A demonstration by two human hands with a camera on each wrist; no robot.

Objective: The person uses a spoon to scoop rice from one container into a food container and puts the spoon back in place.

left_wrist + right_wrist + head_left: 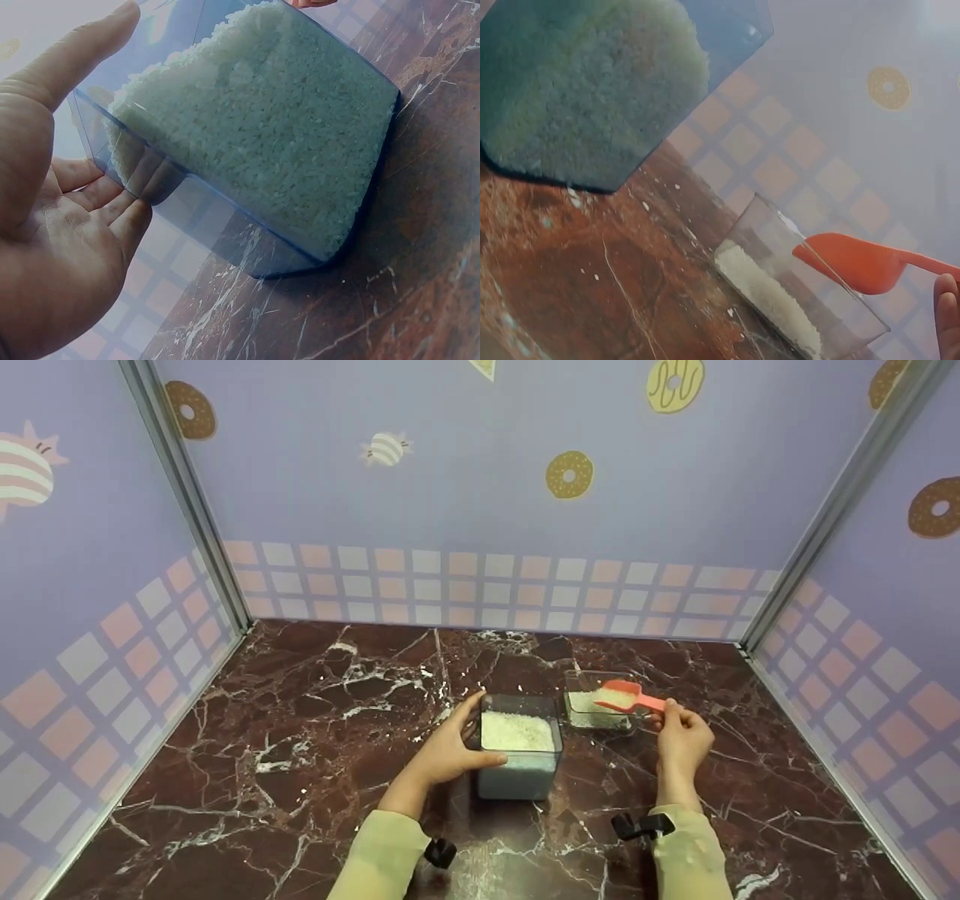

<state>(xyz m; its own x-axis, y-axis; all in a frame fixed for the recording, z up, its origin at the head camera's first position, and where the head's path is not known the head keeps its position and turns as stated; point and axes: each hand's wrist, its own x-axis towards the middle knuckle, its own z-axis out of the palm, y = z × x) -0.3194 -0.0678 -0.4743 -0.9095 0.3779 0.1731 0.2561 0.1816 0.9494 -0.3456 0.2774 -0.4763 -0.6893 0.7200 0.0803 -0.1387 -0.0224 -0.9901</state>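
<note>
A tall see-through bin (519, 776) of white rice (517, 731) stands on the table. My left hand (450, 746) rests against its left side, thumb along the front and fingers on the far side, as the left wrist view also shows. To the right and behind is a smaller clear container (600, 720) with a shallower layer of rice (769, 296). My right hand (682, 739) pinches the handle of a red-orange scoop (622, 697). The scoop carries rice and is tilted over the small container's rim, its tip inside in the right wrist view.
Rice grains (420, 720) lie scattered on the dark red marbled table (300, 780). Purple patterned panels (480, 510) with metal corner posts (191, 495) enclose the back and both sides. A black strap (643, 826) is worn at each wrist.
</note>
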